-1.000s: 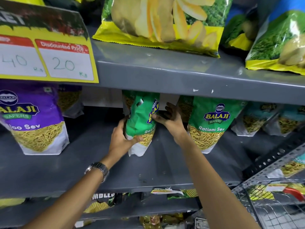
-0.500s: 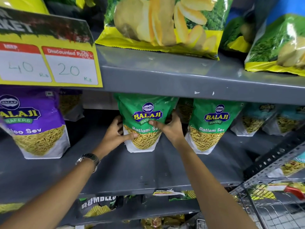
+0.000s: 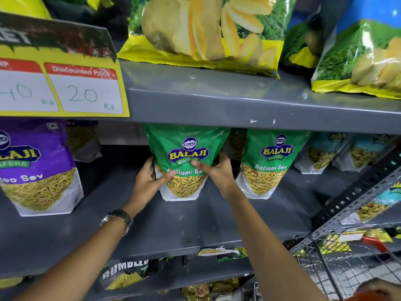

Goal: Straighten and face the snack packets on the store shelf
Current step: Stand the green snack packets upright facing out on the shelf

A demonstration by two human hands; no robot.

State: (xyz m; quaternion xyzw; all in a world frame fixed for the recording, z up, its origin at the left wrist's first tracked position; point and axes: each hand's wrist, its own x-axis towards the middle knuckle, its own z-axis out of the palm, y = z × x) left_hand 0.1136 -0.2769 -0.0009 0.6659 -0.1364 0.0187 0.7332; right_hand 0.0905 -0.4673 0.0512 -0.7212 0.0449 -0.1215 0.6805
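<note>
Green Ratlami Sev packet (image 3: 186, 164) now stands upright and faces me on the grey shelf (image 3: 173, 220), no longer turned sideways as 1 second ago. My left hand (image 3: 147, 181) and right hand (image 3: 219, 174) curl around its 2 sides, thumbs pressed on the front. A matching packet (image 3: 271, 164) stands just beside it.

Left hand (image 3: 147, 183) and right hand (image 3: 219, 173) grip upright green Ratlami Sev packet (image 3: 186, 148), front facing out, on grey shelf (image 3: 173, 220).

Silver wristwatch (image 3: 117, 216), bare forearms
</note>
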